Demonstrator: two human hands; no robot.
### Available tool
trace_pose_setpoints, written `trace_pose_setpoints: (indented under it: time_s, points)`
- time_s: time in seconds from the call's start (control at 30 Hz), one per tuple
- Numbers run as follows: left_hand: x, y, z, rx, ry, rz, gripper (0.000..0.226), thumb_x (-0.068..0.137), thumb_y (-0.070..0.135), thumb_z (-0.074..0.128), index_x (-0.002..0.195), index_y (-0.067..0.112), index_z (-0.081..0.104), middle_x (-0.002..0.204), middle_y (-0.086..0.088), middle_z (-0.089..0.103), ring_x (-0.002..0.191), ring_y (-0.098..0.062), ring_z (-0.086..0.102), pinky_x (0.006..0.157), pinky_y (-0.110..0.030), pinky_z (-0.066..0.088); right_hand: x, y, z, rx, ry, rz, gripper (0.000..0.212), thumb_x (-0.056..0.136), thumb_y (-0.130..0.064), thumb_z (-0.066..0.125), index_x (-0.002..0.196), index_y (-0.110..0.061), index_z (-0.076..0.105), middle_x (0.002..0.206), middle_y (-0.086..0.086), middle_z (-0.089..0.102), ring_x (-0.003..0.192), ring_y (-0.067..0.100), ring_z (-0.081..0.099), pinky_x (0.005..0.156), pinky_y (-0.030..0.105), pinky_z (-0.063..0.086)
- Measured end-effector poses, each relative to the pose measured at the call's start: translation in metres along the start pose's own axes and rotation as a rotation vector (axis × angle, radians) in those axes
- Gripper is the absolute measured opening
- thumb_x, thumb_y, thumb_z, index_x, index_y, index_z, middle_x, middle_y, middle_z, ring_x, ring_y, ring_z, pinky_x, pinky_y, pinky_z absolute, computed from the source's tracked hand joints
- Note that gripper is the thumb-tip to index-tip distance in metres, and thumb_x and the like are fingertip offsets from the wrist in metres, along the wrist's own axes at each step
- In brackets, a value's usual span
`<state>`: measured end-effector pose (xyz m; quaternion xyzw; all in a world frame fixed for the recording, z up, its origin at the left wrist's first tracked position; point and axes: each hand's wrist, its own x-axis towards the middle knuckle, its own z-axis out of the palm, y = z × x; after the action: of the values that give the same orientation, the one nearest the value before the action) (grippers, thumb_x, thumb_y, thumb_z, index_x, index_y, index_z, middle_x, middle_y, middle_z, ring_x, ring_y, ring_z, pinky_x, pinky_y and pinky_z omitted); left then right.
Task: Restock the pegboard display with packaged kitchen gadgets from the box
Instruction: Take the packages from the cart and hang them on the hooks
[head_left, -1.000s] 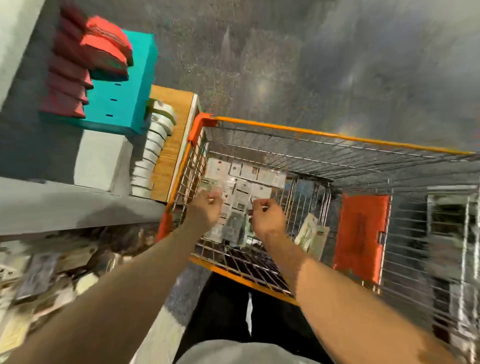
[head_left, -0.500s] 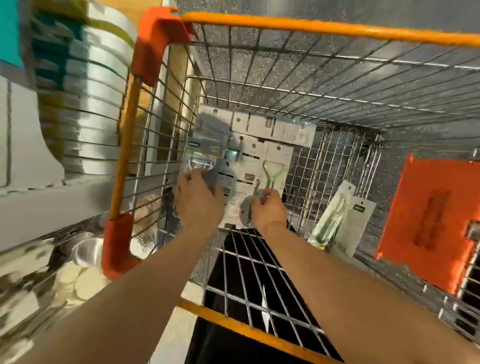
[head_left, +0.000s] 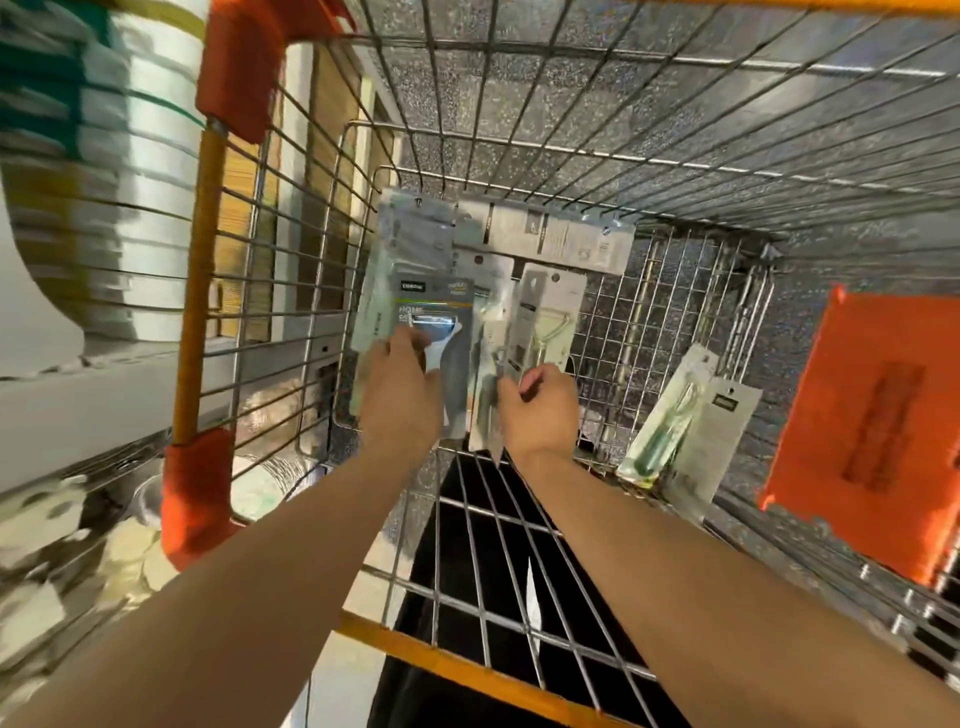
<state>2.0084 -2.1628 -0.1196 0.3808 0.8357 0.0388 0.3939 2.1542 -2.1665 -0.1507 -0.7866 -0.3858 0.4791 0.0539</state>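
Both my arms reach down into a wire shopping cart (head_left: 519, 124) with orange trim. My left hand (head_left: 402, 387) grips a grey carded peeler pack (head_left: 441, 312) lifted off the pile. My right hand (head_left: 540, 408) pinches the lower edge of a white carded peeler pack (head_left: 545, 306) beside it. Under and behind them lie several more white carded gadget packs (head_left: 550, 241) on the cart floor. No pegboard shows in this view.
Two more packs (head_left: 691, 421) lean against the cart's right inner grid. An orange child-seat flap (head_left: 872, 426) stands at the right. Left of the cart is a shelf with stacked white containers (head_left: 135, 171). Orange corner bumpers (head_left: 239, 67) cap the cart's left rim.
My head has dropped closer into the cart. Both hands have moved deeper onto the pile, and the left hand has lifted the grey pack.
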Motion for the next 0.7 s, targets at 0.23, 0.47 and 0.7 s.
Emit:
trace_pose_setpoints:
  time_s: [0.23,0.47,0.7]
  points:
    - [0.011,-0.006,0.012,-0.185,0.089,-0.053,0.033,0.099,0.011,0.063,0.131,0.016,0.055,0.108,-0.004,0.067,0.099,-0.026,0.066,0.089,-0.044,0.056,0.003,0.009,-0.004,0.112,0.015,-0.058,0.018,0.090,-0.031,0.064,0.086,-0.023,0.049,0.082,0.003,0.060,0.067,0.020,0.057,0.059,0.036,0.048]
    - [0.011,-0.003,0.017,-0.042,0.028,-0.005,0.031,0.107,0.016,0.053,0.135,0.013,0.065,0.132,-0.005,0.059,0.107,-0.014,0.057,0.099,-0.026,0.043,-0.002,-0.004,0.011,-0.042,0.038,-0.247,0.035,0.100,-0.058,0.050,0.091,-0.025,0.055,0.098,-0.006,0.057,0.080,0.014,0.058,0.071,0.033,0.048]
    - [0.009,-0.001,0.025,-0.107,-0.053,0.001,0.035,0.108,0.012,0.048,0.138,0.017,0.065,0.124,-0.005,0.074,0.114,-0.023,0.068,0.102,-0.039,0.054,0.003,-0.002,0.019,0.080,0.067,-0.128,0.023,0.100,-0.032,0.061,0.114,-0.025,0.044,0.093,-0.006,0.063,0.079,0.014,0.065,0.079,0.044,0.058]
